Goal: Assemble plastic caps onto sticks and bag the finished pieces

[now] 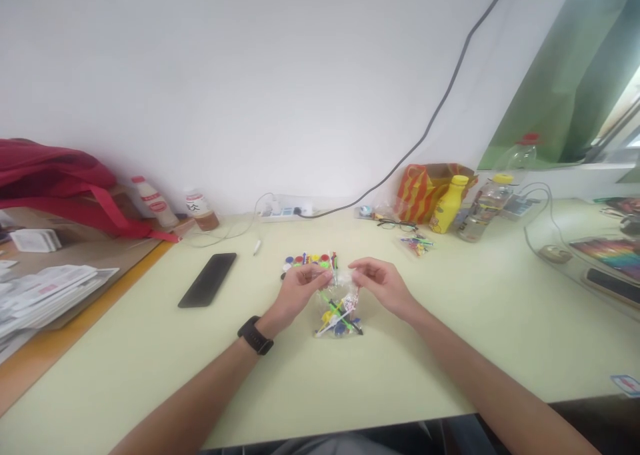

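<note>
The left hand point(299, 287) and right hand point(384, 285) pinch a clear bag point(339, 315) between them, one grip at its ten o'clock, one at two. Bright bits point(315, 259) lie on the table point(280, 395) at the bag's eleven.

Probably an office, though blurred; pale desk point(300, 382), power strip point(287, 212), phone point(207, 280), stacked papers point(55, 285), drink bottles point(449, 205)

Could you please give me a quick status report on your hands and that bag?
Left hand and right hand at the top of the clear bag, one each side. Colourful plastic pieces inside. More pieces just beyond the left hand.
</note>
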### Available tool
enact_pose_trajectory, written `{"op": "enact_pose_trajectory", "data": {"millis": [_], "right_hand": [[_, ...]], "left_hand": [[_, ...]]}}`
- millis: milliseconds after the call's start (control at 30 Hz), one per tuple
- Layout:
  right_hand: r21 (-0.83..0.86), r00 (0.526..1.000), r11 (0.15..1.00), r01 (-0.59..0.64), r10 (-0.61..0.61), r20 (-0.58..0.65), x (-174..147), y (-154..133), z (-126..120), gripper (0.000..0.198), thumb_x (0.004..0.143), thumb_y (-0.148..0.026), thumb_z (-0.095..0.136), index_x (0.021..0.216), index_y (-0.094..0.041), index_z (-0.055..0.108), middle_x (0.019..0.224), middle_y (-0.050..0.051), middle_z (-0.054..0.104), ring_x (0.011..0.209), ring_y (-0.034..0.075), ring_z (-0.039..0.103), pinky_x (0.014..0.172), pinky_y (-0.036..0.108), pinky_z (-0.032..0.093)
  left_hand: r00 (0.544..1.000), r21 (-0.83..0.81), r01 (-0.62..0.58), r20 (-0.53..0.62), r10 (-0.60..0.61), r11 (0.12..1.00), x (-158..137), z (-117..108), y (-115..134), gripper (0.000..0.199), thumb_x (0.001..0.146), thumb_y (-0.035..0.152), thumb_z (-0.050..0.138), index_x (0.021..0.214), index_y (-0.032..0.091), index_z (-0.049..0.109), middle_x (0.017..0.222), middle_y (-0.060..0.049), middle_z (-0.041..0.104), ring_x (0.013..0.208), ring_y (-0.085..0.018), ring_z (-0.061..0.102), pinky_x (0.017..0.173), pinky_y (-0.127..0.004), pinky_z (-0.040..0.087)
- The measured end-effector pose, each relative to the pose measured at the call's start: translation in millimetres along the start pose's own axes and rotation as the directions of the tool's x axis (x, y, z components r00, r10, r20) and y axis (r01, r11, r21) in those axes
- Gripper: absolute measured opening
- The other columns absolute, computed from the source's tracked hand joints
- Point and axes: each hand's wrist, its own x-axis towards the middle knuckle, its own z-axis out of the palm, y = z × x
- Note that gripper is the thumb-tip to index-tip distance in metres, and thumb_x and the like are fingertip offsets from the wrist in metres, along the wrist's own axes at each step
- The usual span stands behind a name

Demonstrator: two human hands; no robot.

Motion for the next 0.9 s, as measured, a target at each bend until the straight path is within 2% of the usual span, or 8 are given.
{"op": "enact_pose_trajectory", "data": {"millis": [133, 333, 500, 667, 800, 900], "right_hand": [[-0.016, 0.999, 0.999, -0.039, 0.040, 0.014, 4, -1, 1, 0.029, 0.083, -0.047, 0.075, 0.091, -0.019, 0.074, 0.079, 0.003, 0.069, 0.072, 0.019, 0.062, 0.071, 0.034, 0.049], [-0.045, 1.000, 0.999, -0.009, 0.010, 0.005, 4, -2, 1, 0.031, 0.085, -0.050, 0.072, 0.088, -0.019, 0.072, 0.078, 0.003, 0.069, 0.071, 0.018, 0.062, 0.070, 0.032, 0.050], [-0.103, 1.000, 0.995, 0.014, -0.016, -0.018, 2, -5, 12, 0.031, 0.084, -0.049, 0.075, 0.092, -0.019, 0.076, 0.088, 0.006, 0.074, 0.081, 0.021, 0.066, 0.073, 0.032, 0.052], [-0.121, 0.999, 0.993, 0.003, 0.002, 0.039, 0, -11, 22, 0.030, 0.087, -0.049, 0.071, 0.087, -0.020, 0.077, 0.082, 0.005, 0.075, 0.075, 0.021, 0.066, 0.071, 0.032, 0.053], [-0.149, 0.999, 0.989, 0.014, -0.009, 0.038, 2, -8, 15, 0.031, 0.085, -0.050, 0.072, 0.083, -0.019, 0.077, 0.080, 0.005, 0.075, 0.074, 0.020, 0.065, 0.070, 0.031, 0.051], [-0.103, 0.999, 0.994, -0.040, 0.041, 0.006, 5, -4, 5, 0.033, 0.081, -0.050, 0.077, 0.079, -0.018, 0.076, 0.073, 0.004, 0.072, 0.067, 0.017, 0.062, 0.066, 0.030, 0.050]], "left_hand": [[1.000, 0.024, -0.012, -0.002, 0.012, 1.000, 0, -1, 0, 0.025, 0.084, 0.041, 0.078, 0.088, 0.016, 0.078, 0.080, -0.006, 0.075, 0.074, -0.018, 0.066, 0.069, -0.029, 0.051], [1.000, 0.038, -0.013, 0.012, 0.012, 0.999, 0, -5, 2, 0.024, 0.081, 0.037, 0.081, 0.095, 0.017, 0.079, 0.097, -0.009, 0.078, 0.088, -0.022, 0.069, 0.079, -0.032, 0.053], [1.000, 0.017, 0.000, 0.010, 0.000, 1.000, -2, 2, 1, 0.019, 0.081, 0.034, 0.081, 0.089, 0.017, 0.077, 0.089, -0.006, 0.076, 0.083, -0.019, 0.067, 0.074, -0.028, 0.052], [0.999, 0.001, -0.036, 0.014, 0.036, 0.999, -4, 12, -1, 0.016, 0.084, 0.033, 0.079, 0.091, 0.019, 0.077, 0.090, -0.005, 0.075, 0.084, -0.018, 0.066, 0.071, -0.026, 0.050], [0.998, 0.043, -0.046, 0.041, 0.045, 0.998, -2, 7, -4, 0.020, 0.085, 0.036, 0.077, 0.090, 0.017, 0.079, 0.084, -0.006, 0.075, 0.076, -0.016, 0.064, 0.068, -0.026, 0.049], [0.998, 0.073, -0.041, 0.047, 0.038, 0.996, 2, -3, -5, 0.022, 0.085, 0.037, 0.078, 0.089, 0.016, 0.079, 0.079, -0.006, 0.074, 0.070, -0.015, 0.061, 0.065, -0.025, 0.048]]}}
